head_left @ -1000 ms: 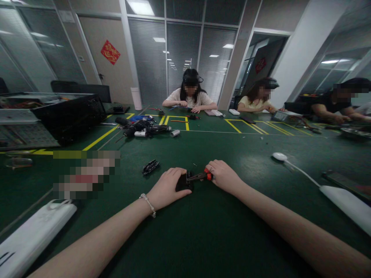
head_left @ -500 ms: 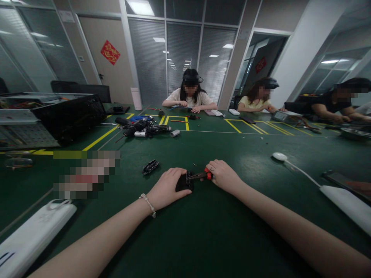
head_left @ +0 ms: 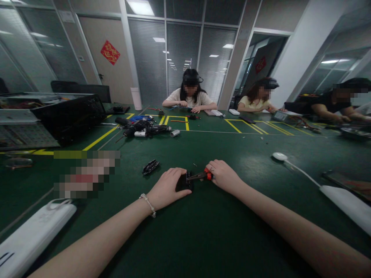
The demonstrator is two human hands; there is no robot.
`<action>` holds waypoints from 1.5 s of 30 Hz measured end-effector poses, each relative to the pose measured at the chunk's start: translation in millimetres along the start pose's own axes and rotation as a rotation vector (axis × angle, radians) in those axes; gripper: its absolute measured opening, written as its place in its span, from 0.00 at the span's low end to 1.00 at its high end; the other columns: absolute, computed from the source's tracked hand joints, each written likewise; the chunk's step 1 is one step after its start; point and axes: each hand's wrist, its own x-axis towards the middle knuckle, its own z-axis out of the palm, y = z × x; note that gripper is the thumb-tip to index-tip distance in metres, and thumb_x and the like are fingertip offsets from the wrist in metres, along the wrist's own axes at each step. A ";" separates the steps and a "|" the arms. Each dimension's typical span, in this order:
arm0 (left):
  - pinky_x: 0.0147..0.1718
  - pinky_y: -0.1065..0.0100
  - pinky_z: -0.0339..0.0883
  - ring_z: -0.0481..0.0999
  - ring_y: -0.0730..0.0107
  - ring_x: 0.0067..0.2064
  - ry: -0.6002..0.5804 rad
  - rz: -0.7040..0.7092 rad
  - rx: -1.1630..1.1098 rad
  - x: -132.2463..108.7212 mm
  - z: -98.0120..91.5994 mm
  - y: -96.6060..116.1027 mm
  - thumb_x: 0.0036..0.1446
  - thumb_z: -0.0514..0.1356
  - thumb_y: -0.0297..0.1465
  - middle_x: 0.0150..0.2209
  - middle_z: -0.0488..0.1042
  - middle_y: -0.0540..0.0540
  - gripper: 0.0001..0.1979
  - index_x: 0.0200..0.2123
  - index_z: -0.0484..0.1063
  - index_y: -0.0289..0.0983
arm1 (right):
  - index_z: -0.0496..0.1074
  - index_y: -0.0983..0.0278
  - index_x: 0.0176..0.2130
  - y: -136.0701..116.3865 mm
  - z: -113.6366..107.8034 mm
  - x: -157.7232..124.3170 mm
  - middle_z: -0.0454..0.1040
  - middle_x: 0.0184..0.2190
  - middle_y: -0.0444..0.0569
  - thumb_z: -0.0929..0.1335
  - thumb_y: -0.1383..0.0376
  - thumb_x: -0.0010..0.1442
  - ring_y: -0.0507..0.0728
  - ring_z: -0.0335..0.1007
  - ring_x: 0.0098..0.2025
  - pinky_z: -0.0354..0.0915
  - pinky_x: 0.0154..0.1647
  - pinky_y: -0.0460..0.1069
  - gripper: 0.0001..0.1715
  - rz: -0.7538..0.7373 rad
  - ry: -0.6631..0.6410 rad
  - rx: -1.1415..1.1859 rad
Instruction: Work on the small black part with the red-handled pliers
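Observation:
My left hand [head_left: 168,184] is closed around a small black plastic part [head_left: 184,183] on the green table, thumb along its near side and fingers along its far side. My right hand [head_left: 223,175] grips pliers [head_left: 207,174] with red-and-black handles. Their dark, narrow jaws [head_left: 196,177] point left and touch the edge of the black part; whether they clasp a piece of it I cannot tell. Just beyond the pliers lies a tiny metal piece [head_left: 195,165]. A second black part [head_left: 150,167], long and slotted, rests to the left beyond my left hand.
White power bank-like blocks lie at left [head_left: 37,227] and right [head_left: 344,204], the right one cabled to a white puck [head_left: 279,156]. Tools and cables [head_left: 145,127] are heaped farther back, beside an open computer case [head_left: 69,119]. Several people work across the table [head_left: 226,146].

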 end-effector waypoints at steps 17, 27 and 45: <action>0.46 0.58 0.58 0.63 0.59 0.49 -0.006 -0.014 -0.015 -0.1 -1.8 1.1 0.48 0.58 0.45 0.48 0.64 0.45 0.27 0.49 0.58 0.40 | 0.65 0.67 0.35 -0.9 -1.1 0.0 0.66 0.33 0.50 0.66 0.71 0.44 0.55 0.59 0.34 0.55 0.36 0.49 0.14 -0.012 -0.013 0.015; 0.46 0.59 0.58 0.63 0.59 0.49 -0.016 -0.023 -0.020 0.2 -4.2 2.4 0.48 0.58 0.45 0.48 0.64 0.45 0.26 0.49 0.59 0.40 | 0.65 0.67 0.36 0.7 1.2 -0.4 0.66 0.33 0.50 0.65 0.72 0.45 0.56 0.59 0.35 0.55 0.36 0.49 0.14 -0.009 -0.007 0.010; 0.46 0.59 0.57 0.63 0.58 0.49 -0.008 0.001 -0.015 0.1 -2.5 0.7 0.48 0.58 0.44 0.48 0.64 0.44 0.27 0.49 0.58 0.40 | 0.65 0.67 0.36 -0.3 -1.9 0.2 0.66 0.33 0.50 0.65 0.72 0.45 0.55 0.59 0.35 0.55 0.36 0.49 0.14 0.007 -0.017 0.011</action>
